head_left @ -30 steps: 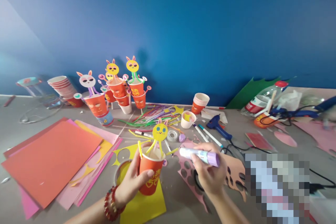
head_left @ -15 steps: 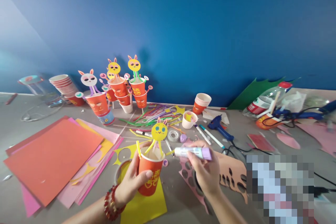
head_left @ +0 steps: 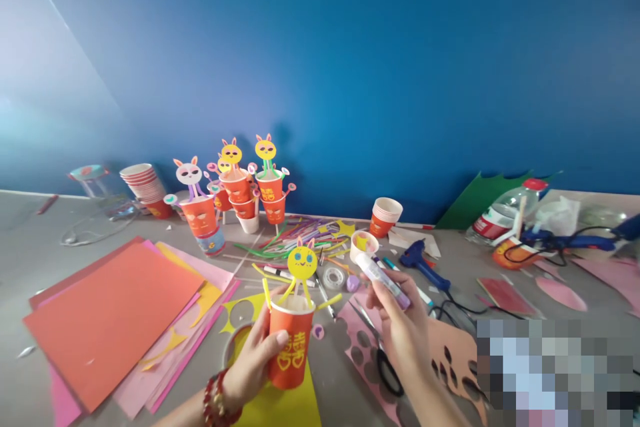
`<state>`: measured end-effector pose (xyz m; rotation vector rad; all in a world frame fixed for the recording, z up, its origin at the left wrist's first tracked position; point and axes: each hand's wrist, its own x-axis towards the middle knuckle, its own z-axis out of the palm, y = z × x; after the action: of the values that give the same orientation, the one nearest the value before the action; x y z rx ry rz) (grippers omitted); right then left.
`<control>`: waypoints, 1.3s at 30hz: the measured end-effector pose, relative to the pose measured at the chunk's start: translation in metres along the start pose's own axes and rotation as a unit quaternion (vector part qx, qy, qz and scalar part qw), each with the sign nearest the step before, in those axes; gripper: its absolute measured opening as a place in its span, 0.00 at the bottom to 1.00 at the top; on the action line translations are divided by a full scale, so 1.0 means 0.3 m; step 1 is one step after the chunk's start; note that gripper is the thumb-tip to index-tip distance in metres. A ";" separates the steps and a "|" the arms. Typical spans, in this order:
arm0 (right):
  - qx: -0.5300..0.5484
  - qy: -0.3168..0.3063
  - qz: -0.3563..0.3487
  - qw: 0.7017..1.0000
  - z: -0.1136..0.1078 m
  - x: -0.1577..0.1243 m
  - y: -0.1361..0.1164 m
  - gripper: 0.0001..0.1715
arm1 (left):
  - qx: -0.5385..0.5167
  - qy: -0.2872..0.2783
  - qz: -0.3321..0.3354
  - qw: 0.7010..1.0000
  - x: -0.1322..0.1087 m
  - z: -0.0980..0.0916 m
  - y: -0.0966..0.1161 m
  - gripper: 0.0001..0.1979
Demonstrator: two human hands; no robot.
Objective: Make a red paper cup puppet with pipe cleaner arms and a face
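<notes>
My left hand, with a red bead bracelet at the wrist, is wrapped round a red paper cup with gold characters. A yellow bunny face on yellow pipe-cleaner strips stands up from the cup, and short yellow arms stick out at both sides of the rim. In my right hand is a white and purple glue stick, tilted up to the left, apart from the cup. Below the cup lies yellow paper. A small pink round piece lies just right of the cup.
Finished bunny cups stand at the back left, behind coloured sheets. Pipe cleaners, a tape roll, scissors, a blue glue gun and stacked cups lie around. A bottle is at the right.
The glue stick has moved away from the cup's right arm and now points up to the left. The cup has turned, so its gold characters face me. The view has tilted up.
</notes>
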<state>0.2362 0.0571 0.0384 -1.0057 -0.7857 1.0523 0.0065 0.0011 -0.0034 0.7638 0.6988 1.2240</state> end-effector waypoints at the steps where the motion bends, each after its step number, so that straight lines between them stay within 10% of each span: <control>1: 0.011 -0.004 0.009 1.000 0.001 0.003 -0.001 0.21 | -0.005 -0.002 -0.001 1.000 0.002 0.001 0.000 0.44; 10: 0.193 -0.015 0.149 0.970 -0.001 0.032 0.003 0.18 | -0.004 -0.013 0.003 1.000 0.021 0.032 0.023 0.44; 18: 0.100 -0.065 0.054 0.991 -0.030 0.055 0.031 0.22 | 0.081 -0.051 0.052 0.994 0.022 0.032 0.090 0.43; 31: 0.015 -0.126 0.035 0.991 -0.016 0.025 0.053 0.36 | 0.287 0.061 0.165 0.942 0.020 -0.345 0.306 0.35; 39: -0.013 -0.121 0.011 0.993 -0.021 0.028 0.079 0.34 | 0.310 0.064 0.198 0.928 0.014 -0.383 0.319 0.37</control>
<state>0.2368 0.0672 0.0146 -0.9208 -0.9889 1.2006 -0.1384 0.0361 0.0093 1.4107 1.1010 1.4370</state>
